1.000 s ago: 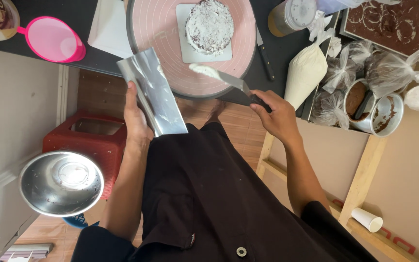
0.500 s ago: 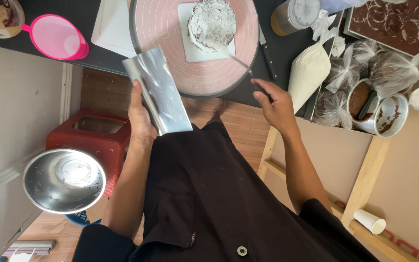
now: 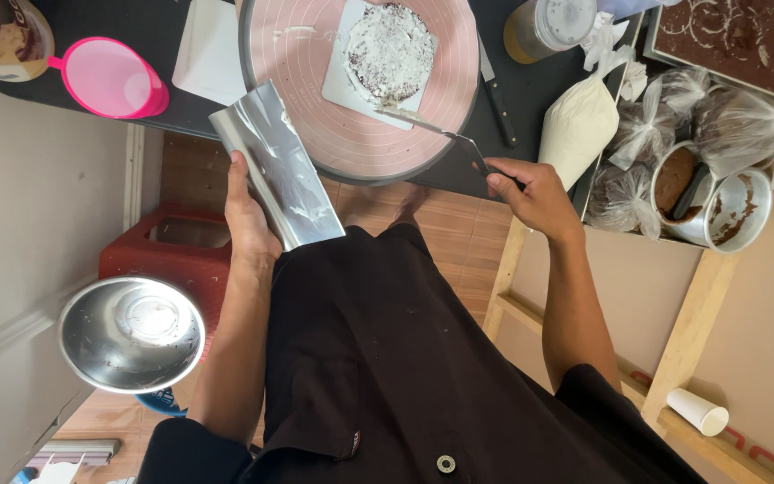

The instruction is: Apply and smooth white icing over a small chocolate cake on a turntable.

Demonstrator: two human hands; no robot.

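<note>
The view is upside down, looking at my own body in a black apron. My right hand [image 3: 530, 193] grips the dark handle of an offset spatula [image 3: 432, 128], whose blade tip touches the near edge of a small round cake [image 3: 391, 49] coated in white cream. The cake sits on a white square board on a pink turntable [image 3: 315, 116]. My left hand [image 3: 248, 220] holds a flat shiny metal scraper [image 3: 277, 170] upright beside the turntable's rim.
A filled white piping bag [image 3: 580, 125], tied plastic bags [image 3: 647, 134], a metal tin [image 3: 718, 202] and a knife [image 3: 497, 99] lie to the right. A pink funnel [image 3: 109, 79] is on the left. A steel bowl [image 3: 132, 333] rests on a red stool [image 3: 172, 255].
The spatula blade has moved from the turntable surface up to the side of the cake. The scraper in my left hand has stayed beside the turntable.
</note>
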